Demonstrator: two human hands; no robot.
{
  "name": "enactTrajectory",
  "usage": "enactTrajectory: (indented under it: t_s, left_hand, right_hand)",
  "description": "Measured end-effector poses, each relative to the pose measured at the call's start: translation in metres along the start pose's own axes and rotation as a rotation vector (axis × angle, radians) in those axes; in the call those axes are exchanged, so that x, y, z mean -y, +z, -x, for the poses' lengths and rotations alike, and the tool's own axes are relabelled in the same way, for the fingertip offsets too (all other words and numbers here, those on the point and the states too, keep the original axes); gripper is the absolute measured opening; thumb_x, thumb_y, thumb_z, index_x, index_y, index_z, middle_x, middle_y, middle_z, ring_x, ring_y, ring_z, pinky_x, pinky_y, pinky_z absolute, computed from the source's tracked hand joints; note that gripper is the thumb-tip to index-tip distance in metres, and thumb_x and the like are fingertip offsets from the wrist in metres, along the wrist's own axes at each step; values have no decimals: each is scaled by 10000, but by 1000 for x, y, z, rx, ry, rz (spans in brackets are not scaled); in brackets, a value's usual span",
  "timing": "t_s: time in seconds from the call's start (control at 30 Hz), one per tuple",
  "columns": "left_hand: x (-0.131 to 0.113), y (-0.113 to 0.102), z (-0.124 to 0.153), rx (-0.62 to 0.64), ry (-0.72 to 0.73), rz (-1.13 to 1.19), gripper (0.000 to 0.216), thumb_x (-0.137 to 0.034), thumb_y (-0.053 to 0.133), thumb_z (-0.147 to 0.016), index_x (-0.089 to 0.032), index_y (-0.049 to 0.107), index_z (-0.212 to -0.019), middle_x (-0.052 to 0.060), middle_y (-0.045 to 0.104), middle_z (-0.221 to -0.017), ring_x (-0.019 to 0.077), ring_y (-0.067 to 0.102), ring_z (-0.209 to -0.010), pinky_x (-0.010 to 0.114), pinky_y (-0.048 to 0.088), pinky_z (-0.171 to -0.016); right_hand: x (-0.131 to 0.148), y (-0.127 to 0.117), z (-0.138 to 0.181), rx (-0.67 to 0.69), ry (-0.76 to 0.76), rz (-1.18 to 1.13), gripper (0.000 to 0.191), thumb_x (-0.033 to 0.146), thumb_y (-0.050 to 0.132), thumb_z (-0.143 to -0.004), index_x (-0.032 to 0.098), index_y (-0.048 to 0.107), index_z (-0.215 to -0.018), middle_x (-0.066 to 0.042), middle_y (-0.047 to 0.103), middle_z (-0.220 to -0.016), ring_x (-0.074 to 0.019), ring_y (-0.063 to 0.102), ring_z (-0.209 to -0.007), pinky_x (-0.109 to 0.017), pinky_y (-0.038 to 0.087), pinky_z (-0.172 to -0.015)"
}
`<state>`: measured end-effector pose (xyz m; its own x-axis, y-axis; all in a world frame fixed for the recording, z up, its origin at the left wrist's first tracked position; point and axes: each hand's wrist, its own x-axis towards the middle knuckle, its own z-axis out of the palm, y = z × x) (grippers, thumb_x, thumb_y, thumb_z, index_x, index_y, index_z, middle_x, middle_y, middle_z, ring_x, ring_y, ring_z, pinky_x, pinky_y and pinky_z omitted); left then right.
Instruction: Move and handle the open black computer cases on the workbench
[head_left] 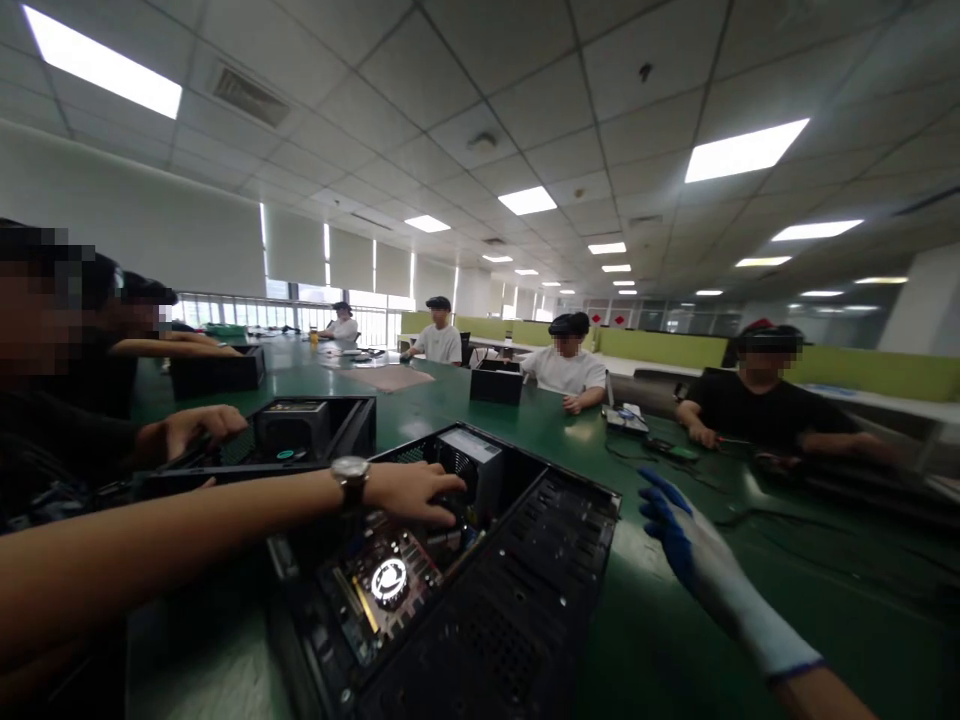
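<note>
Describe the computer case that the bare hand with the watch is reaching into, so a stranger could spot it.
On the long green table, nearest the camera, lies an open black computer case. The left hand reaches inside it. Unlike the other open case behind it, this one shows a glowing white ring.

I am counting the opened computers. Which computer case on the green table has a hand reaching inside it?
The nearest computer case, with the lit round fan on its board: the left hand, wearing a wristwatch, reaches inside. The gloved right hand hovers beside it.
</note>
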<state>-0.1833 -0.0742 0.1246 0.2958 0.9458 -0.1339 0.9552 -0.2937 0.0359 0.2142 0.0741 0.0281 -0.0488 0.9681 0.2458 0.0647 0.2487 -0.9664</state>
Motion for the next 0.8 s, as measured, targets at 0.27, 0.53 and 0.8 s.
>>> enactTrajectory:
  t_s: [0.27, 0.53, 0.8]
  left_hand:
    - [28, 63, -64, 136, -140, -34, 795, -460, 822, -796, -257, 472, -1480, 155, 548, -1410, 334, 628, -1167, 537, 557, -964]
    - [70, 18, -28, 13, -204, -16, 581, -399, 684, -871, -228, 505, -1397, 112, 629, -1233, 268, 657, -1014, 458, 560, -915]
    - [65, 24, -4, -13, -150, -70, 558, -363, 671, -755, -284, 587, -1301, 153, 636, -1156, 387, 682, -1029, 523, 568, -877]
  right_hand:
    - [104, 154, 17, 659, -544, 857, 450, 375, 609, -889, 268, 691, -1318, -66, 723, -1307, -259, 694, -1139, -357, 524, -1003]
    - [78, 290, 1, 973, -508, 1296, 254, 118, 847, -632, 189, 801, -871, -78, 799, -873, -288, 756, -901, -325, 573, -817]
    - [61, 332, 24, 1277, -566, 1318, 181, 315, 712, -960, 153, 710, -1041, -54, 734, -1107, -206, 709, -982, -405, 601, -886]
